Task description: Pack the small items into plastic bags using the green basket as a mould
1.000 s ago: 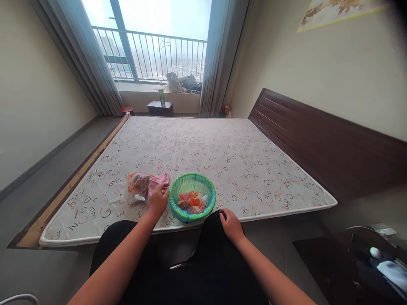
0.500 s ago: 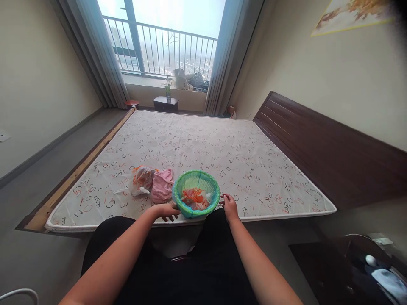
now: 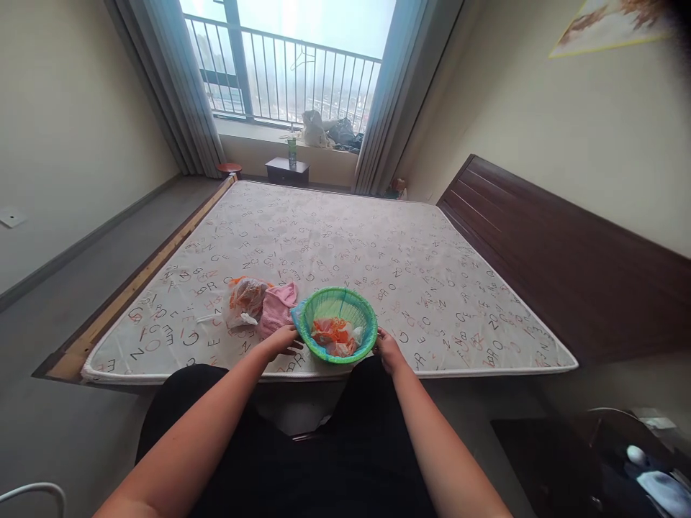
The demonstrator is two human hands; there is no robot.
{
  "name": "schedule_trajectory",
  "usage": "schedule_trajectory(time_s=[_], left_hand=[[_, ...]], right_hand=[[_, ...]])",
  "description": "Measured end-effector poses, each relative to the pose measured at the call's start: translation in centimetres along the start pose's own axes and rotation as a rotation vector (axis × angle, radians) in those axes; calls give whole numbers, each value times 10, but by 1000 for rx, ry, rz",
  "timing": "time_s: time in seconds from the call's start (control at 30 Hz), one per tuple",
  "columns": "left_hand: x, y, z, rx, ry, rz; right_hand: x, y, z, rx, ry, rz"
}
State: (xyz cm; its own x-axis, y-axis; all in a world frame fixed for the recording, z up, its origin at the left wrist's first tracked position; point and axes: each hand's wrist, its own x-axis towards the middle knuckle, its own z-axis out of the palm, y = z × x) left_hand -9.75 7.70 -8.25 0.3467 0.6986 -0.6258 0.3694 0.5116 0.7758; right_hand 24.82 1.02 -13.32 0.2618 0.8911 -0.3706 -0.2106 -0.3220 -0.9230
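A green waste basket (image 3: pixel 368 309) stands at the mattress's near edge, a thin green-blue bag lining it and folded over the rim. Inside lies crumpled orange and white plastic (image 3: pixel 335 335). My left hand (image 3: pixel 281 341) is at the basket's left side, fingers stretched and apart, close to the rim. On the right side, my right hand (image 3: pixel 387 350) has its fingertips against the basket, fingers slightly bent; its palm side is partly hidden. A pink cloth (image 3: pixel 278 308) lies just left of the basket, beside a clear plastic bag (image 3: pixel 244 302) with orange parts.
The bare mattress (image 3: pixel 335 223), printed with letters, spreads ahead on a wooden frame. A dark headboard (image 3: pixel 545 223) rises at right. Beyond the bed is a small nightstand (image 3: pixel 286 173) with a green bottle (image 3: pixel 292 152). A dark table (image 3: pixel 561 460) holding objects stands at lower right.
My right hand has moved in against the basket's side. My left hand has shifted up slightly along the left side. The view has shifted a little.
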Motion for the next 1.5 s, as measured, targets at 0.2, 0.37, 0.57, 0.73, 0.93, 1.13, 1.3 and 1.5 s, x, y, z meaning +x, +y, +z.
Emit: schedule_trajectory(time_s=[0.2, 0.37, 0.57, 0.73, 0.93, 1.13, 1.3, 1.5], left_hand=[[-3, 0, -4, -23, 2, 20], [-7, 7, -4, -96, 26, 111], [-4, 11, -7, -246, 135, 274], [4, 10, -10, -353, 218, 251], [12, 11, -14, -392, 269, 315], [6, 9, -9, -430, 213, 226], [10, 7, -11, -572, 226, 224], [15, 2, -9, -561, 212, 163]], right_hand=[[-7, -5, -8, 148, 4, -22], [-12, -8, -15, 240, 1, -30], [-30, -9, -9, 349, -34, 24], [-53, -14, 0, 625, -107, 118], [-78, -47, 18, 720, -8, 180], [-103, -85, 40, 695, 33, 99], [-122, -106, 56, 599, -121, -7], [-121, -97, 60, 412, -119, 16]])
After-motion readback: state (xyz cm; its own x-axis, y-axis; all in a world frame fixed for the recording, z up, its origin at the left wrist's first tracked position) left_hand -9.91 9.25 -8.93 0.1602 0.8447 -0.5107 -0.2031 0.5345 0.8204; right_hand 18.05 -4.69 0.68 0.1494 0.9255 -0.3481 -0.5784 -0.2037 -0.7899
